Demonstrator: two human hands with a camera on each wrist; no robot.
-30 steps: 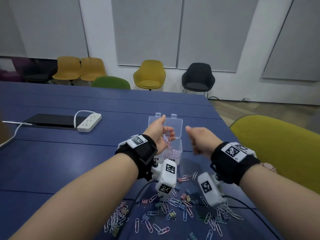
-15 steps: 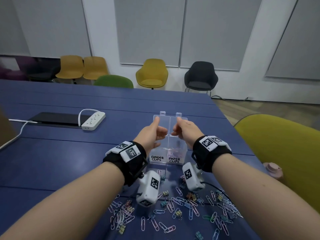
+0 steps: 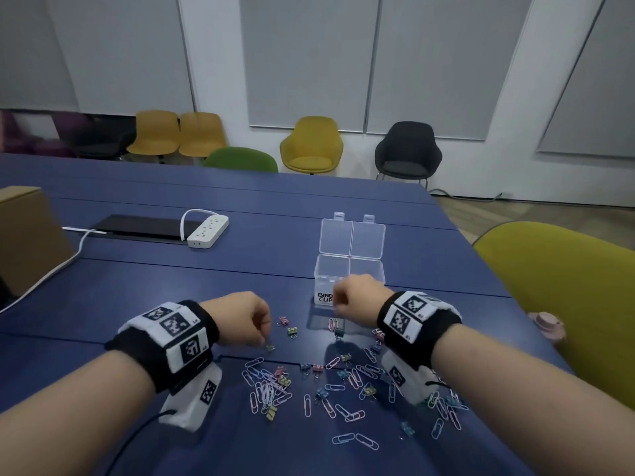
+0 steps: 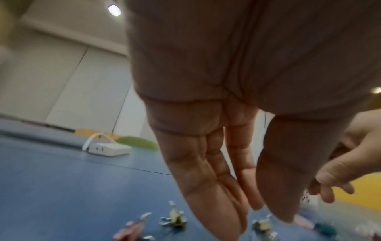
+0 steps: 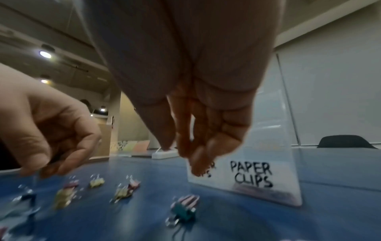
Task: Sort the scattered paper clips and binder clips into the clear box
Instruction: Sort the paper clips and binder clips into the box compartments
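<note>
The clear box [image 3: 365,269] stands with its lid up, labelled BINDER CLIPS and PAPER CLIPS [image 5: 252,174]; some paper clips lie in the right compartment. Pastel paper clips [image 3: 264,389] and small binder clips [image 3: 292,330] lie scattered on the blue table in front of it. My left hand [image 3: 264,340] points down with fingers and thumb nearly straight, its tips just above a yellow binder clip [image 3: 270,347] and holding nothing [image 4: 259,223]. My right hand [image 3: 336,304] hangs in front of the box with loose, empty fingers [image 5: 181,156] above a teal binder clip [image 5: 183,210].
A white power strip [image 3: 208,231] and a flat black device [image 3: 137,225] lie at the back left, beside a cardboard box [image 3: 27,235]. A yellow-green chair [image 3: 567,304] stands close to the table's right edge, near a small pink object [image 3: 546,324].
Both hands have come down and back from the top of the box to the scattered clips. The paper clips that my left hand held over the box are no longer in it.
</note>
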